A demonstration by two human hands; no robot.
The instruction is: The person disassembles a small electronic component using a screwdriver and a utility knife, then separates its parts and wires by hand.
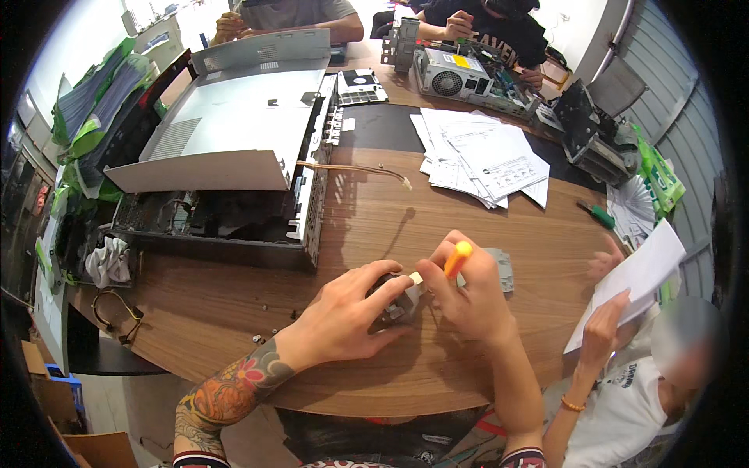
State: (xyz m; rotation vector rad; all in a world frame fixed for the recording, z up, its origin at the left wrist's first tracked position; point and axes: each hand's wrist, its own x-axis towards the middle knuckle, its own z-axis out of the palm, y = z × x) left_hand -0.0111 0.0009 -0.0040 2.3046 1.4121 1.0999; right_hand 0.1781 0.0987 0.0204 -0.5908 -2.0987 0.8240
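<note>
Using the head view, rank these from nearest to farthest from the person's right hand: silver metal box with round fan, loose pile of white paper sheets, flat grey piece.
1. Flat grey piece: beside the right hand, on its right.
2. White paper sheets: farther up the table.
3. Silver metal box: far side, beyond the sheets.

Small dark-grey boxy part (399, 310): largely covered by your left hand (343, 308); yellow-and-orange tool handle (458, 260): far end hidden within your right hand (477, 296). Grey-shirted person (289, 15) across from you: head cut off by the upper edge. Tiny silvery bits (258, 339) near your left forearm: too small to identify; printing on loose white paper sheets (491, 156): too small to read.
</note>
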